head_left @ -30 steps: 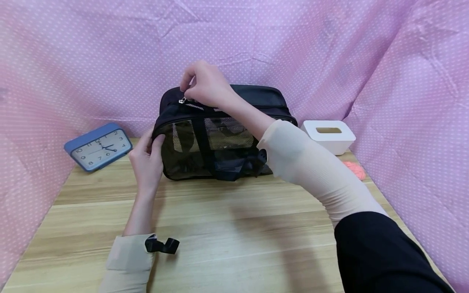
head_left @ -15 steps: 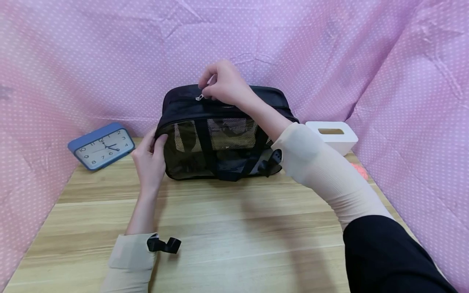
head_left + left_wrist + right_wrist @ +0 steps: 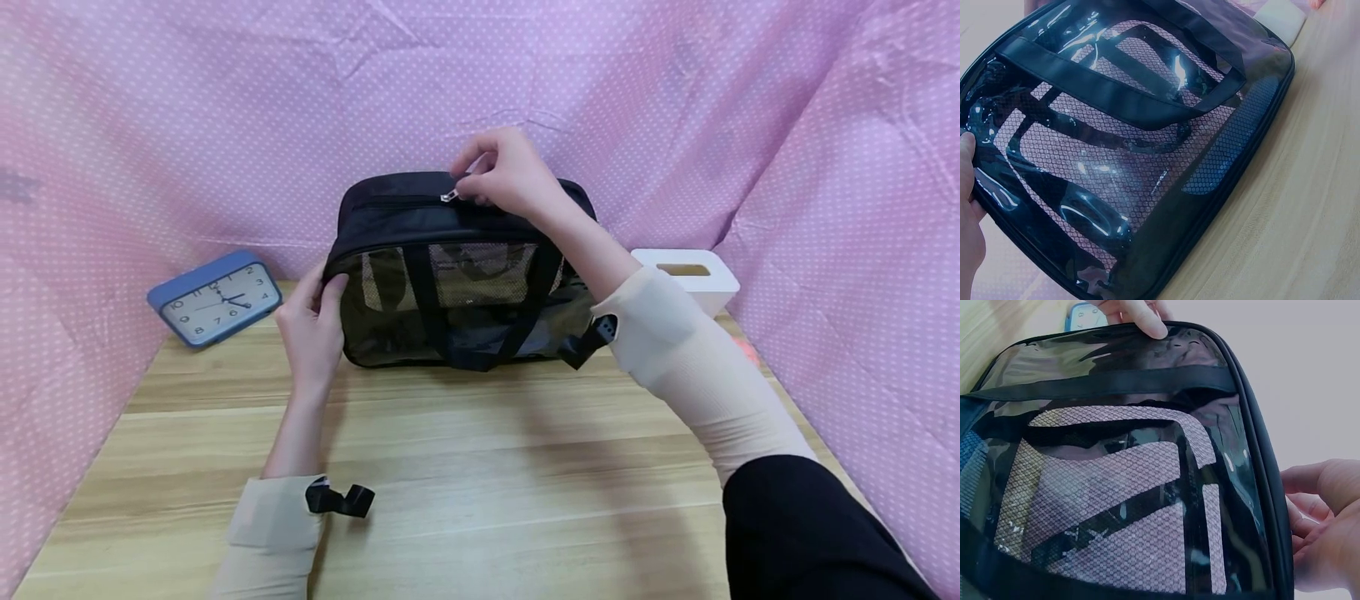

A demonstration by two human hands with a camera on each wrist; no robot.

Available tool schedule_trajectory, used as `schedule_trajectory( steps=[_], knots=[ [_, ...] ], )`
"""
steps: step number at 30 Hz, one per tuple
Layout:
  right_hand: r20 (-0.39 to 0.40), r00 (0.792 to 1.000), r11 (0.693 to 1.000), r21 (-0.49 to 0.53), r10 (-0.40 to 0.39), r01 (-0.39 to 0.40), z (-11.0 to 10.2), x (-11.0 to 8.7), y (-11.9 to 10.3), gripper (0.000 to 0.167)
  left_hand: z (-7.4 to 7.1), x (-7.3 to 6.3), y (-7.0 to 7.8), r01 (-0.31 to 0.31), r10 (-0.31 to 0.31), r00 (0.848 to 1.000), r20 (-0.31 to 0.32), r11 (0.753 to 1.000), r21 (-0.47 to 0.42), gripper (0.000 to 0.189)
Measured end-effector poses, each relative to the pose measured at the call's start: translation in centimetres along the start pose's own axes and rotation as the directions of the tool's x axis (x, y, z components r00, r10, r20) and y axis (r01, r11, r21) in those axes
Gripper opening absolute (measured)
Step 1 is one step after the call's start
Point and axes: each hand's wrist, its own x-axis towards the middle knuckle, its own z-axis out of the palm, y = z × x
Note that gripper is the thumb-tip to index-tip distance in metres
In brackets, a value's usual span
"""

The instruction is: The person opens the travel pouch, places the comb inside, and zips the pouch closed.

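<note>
A black bag (image 3: 390, 221) with see-through front panels and mesh stands upright at the back of the table, its strap handle (image 3: 472, 360) hanging down the front. My left hand (image 3: 311, 325) grips its left end, thumb on the front panel. Above the bag's top, my right hand (image 3: 510, 175) pinches the silver zipper pull (image 3: 449, 196), past the middle of the zipper. Left of the pull the zipper line looks closed; what lies to its right is hidden behind the hand and forearm. In the right wrist view the clear panel (image 3: 1104, 475) fills most of the picture.
A blue clock (image 3: 217, 298) leans at the left. Behind my right forearm are a white tissue box (image 3: 690, 275) and a bit of coral yarn (image 3: 747, 352), both partly covered. Pink dotted cloth (image 3: 450, 75) hangs round the wooden table (image 3: 450, 467).
My right hand has drawn the zipper pull rightward along the bag's top, and the gap behind it has closed. The left hand keeps its grip on the left end.
</note>
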Motion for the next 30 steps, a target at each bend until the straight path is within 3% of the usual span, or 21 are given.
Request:
schedule_trajectory(
  steps=[8, 22, 30],
  knots=[
    [-0.062, 0.998, 0.994, 0.103, 0.027, -0.021, -1.7, -1.0, 1.8, 0.020, 0.2, 0.1, 0.0, 0.003, -0.003, 1.000, 0.001, 1.000, -0.014, 0.025],
    [-0.177, 0.983, 0.986, 0.168, 0.048, -0.018, -4.3, -2.9, 5.0, 0.016, 0.2, 0.1, -0.1, 0.004, -0.004, 1.000, 0.011, 0.999, -0.036, 0.026],
    [-0.212, 0.972, 0.966, 0.256, 0.097, -0.041, -5.7, -3.9, 6.5, 0.012, 0.0, 0.1, -0.2, 0.007, -0.007, 1.000, 0.003, 1.000, -0.023, 0.025]
  ],
)
